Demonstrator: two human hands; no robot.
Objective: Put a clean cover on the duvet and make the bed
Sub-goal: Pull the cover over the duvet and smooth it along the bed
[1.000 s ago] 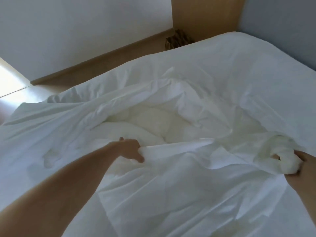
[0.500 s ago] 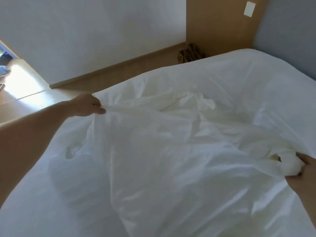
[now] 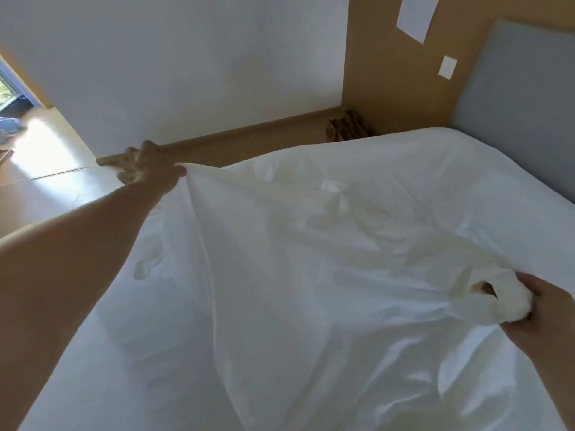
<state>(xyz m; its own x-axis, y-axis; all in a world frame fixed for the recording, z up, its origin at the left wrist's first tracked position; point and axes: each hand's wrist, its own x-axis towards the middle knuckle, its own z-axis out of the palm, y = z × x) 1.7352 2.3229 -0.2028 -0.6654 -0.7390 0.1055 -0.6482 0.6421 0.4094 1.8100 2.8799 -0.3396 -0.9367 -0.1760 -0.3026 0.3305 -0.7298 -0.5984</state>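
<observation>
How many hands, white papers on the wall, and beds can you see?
Hands: 2, left hand and right hand, both holding the white cover
White papers: 2, big and small
Beds: 1
Total: 5

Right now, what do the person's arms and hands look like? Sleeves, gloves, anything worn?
Both are bare. The left forearm shows no sleeve along its whole visible length, and the left hand has no glove; it is motion-blurred, so small rings cannot be ruled out. The right hand is also ungloved, with a bare wrist, no watch, band or ring visible.
</observation>
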